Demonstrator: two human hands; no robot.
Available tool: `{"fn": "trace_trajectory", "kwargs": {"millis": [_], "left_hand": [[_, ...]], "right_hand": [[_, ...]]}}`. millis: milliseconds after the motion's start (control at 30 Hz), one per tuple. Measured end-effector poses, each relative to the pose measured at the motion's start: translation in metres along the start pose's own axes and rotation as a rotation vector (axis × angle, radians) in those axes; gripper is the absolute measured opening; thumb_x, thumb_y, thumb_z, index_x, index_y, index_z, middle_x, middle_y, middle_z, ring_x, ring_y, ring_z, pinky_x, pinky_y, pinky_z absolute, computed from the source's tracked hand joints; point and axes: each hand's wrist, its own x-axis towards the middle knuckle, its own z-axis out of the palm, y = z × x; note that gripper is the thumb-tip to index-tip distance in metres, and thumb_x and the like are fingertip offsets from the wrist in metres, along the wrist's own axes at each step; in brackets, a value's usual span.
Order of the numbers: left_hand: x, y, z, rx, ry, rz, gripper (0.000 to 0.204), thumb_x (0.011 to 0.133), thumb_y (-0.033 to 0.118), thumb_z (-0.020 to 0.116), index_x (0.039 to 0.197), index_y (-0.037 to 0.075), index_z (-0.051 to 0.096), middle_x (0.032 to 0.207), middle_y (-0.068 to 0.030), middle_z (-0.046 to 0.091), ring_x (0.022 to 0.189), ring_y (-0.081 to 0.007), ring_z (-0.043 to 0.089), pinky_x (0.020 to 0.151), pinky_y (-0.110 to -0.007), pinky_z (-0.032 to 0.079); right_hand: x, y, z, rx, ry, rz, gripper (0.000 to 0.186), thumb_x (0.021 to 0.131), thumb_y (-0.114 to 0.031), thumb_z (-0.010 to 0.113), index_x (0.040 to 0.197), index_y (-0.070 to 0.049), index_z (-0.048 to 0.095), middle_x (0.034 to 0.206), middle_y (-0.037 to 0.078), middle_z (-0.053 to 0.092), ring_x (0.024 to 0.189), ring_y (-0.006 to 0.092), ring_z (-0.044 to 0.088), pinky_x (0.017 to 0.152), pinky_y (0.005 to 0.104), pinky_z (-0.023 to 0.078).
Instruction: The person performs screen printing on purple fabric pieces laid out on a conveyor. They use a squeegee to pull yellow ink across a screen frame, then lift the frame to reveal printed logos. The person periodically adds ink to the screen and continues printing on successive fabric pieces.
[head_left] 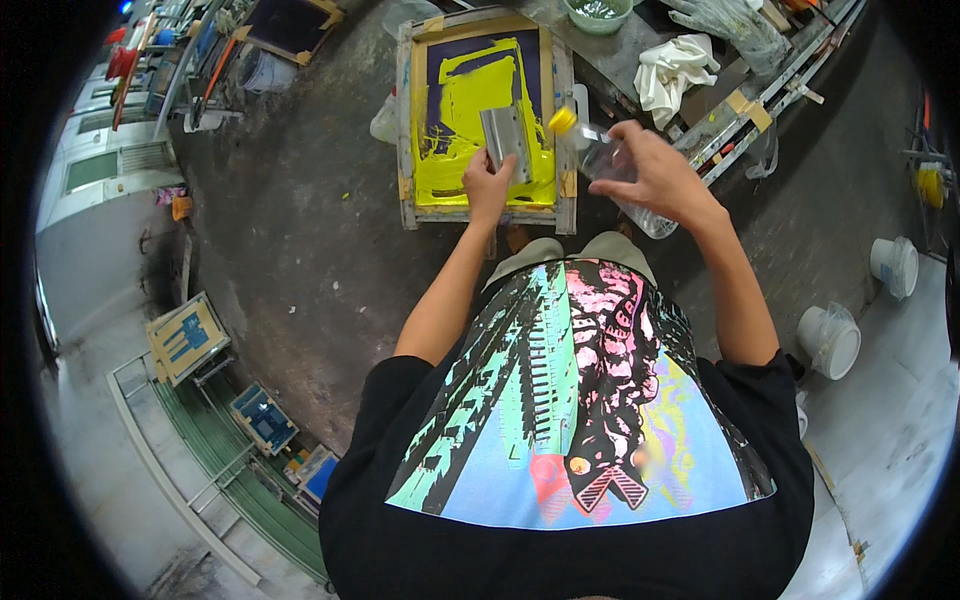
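Note:
My left hand (pixel 485 188) grips a flat metal scraper (pixel 500 135) over a wooden-framed screen (pixel 404 115). Bright yellow ink (pixel 450 185) covers much of the screen's dark mesh, in thick, uneven smears. At the screen's right side, my right hand (pixel 650 170) is closed round a clear plastic bottle (pixel 610 150) with a yellow cap (pixel 562 121). The bottle is tilted, its cap end toward the screen, and is slightly blurred.
Behind and right stands a cluttered bench (pixel 610 55) with a green bowl (pixel 597 12), white cloth (pixel 670 75) and glove (pixel 715 25). White buckets (pixel 830 340) stand on the floor at right. Framed screens (pixel 188 337) and a green rack (pixel 225 480) line the lower left.

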Motion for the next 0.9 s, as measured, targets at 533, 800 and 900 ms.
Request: {"fn": "trace_trajectory", "kwargs": {"millis": [533,800,900], "left_hand": [[0.021,-0.043,-0.124,0.233,0.279,0.008,0.032,0.087,0.017,0.077,0.110,-0.003,0.069,0.081,-0.0083,0.072,0.066,-0.0128,0.063,0.065,-0.032,0.050],[0.014,-0.046,-0.131,0.154,0.306,0.030,0.037,0.087,0.019,0.078,0.115,-0.003,0.069,0.084,-0.0093,0.074,0.070,-0.0127,0.066,0.068,-0.032,0.052],[0.017,-0.052,-0.139,0.221,0.331,0.062,0.037,0.086,0.018,0.079,0.116,-0.003,0.069,0.083,-0.0108,0.074,0.070,-0.0151,0.068,0.068,-0.034,0.054]], "right_hand": [[0.147,-0.077,0.091,-0.939,-0.848,-0.110,0.072,0.066,-0.051,0.093,0.126,-0.016,0.074,0.124,0.004,0.073,0.109,0.0263,0.071,0.087,0.0400,0.059],[0.157,-0.089,0.080,-0.793,-0.740,-0.218,0.067,0.063,-0.049,0.095,0.114,-0.009,0.077,0.113,0.009,0.076,0.103,0.0304,0.072,0.083,0.0408,0.059],[0.148,-0.065,0.065,-0.740,-0.657,-0.225,0.062,0.061,-0.049,0.094,0.096,0.000,0.077,0.095,0.015,0.076,0.091,0.0327,0.074,0.078,0.0416,0.060]]}}
